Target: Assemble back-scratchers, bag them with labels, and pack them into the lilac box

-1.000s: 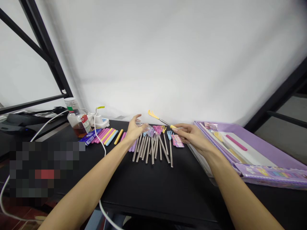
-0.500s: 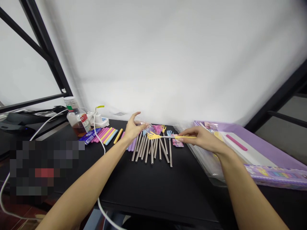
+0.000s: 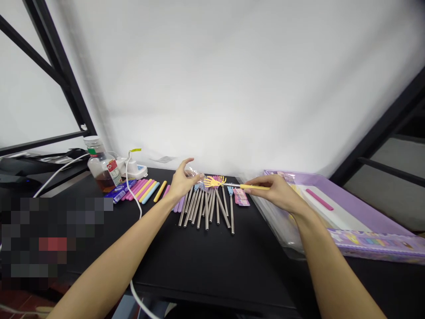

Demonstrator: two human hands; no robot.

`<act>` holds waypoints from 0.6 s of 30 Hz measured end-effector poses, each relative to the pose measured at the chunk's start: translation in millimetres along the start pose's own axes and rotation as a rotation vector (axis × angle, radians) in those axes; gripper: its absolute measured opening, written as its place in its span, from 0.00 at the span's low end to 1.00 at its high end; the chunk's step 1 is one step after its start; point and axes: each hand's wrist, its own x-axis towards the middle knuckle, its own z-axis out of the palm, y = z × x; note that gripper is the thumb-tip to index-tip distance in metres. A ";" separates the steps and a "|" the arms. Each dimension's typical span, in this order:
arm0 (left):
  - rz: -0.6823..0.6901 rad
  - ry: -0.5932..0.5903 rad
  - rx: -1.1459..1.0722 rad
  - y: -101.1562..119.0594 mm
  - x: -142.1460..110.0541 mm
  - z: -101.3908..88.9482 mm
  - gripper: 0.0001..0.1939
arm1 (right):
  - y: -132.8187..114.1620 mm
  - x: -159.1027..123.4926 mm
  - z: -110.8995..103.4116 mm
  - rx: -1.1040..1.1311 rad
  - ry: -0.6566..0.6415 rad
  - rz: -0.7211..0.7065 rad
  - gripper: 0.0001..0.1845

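Note:
My right hand (image 3: 278, 191) is closed around the yellow handle of a back scratcher (image 3: 230, 185), held level with its claw pointing left. My left hand (image 3: 181, 181) pinches a small clear plastic bag (image 3: 195, 173) between thumb and fingers, its index finger raised. The yellow claw is right beside the bag; whether it is inside the opening I cannot tell. Below lie several metal back scratcher rods (image 3: 206, 210) with coloured claws, partly hidden. A blue-clawed one (image 3: 231, 210) is at their right end.
Coloured handle tubes (image 3: 151, 192) lie left, near a blue packet (image 3: 119, 192), a bottle (image 3: 102, 168) and a white power strip (image 3: 141, 172). A white cable crosses the table. Right are a pink card (image 3: 241, 197), clear plastic sheets (image 3: 279, 226) and a purple box (image 3: 375, 212) holding a pink tube.
The back scratcher's claw has risen slightly and sits nearer the bag. The bag shows more plainly at my left fingers. The whole view has shifted a little.

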 end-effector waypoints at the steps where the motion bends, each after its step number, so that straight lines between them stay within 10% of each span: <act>1: -0.001 0.003 0.007 -0.2 0.3 -0.5 0.42 | -1.5 -0.5 0.1 -0.016 0.018 -0.005 0.15; 8: -0.032 0.022 -0.096 1.4 -0.5 -0.1 0.42 | -3.8 -2.4 1.3 -0.194 0.169 -0.089 0.13; 18: -0.029 0.029 -0.218 0.5 -2.6 5.6 0.44 | 2.9 0.2 6.4 -0.015 -0.055 -0.025 0.19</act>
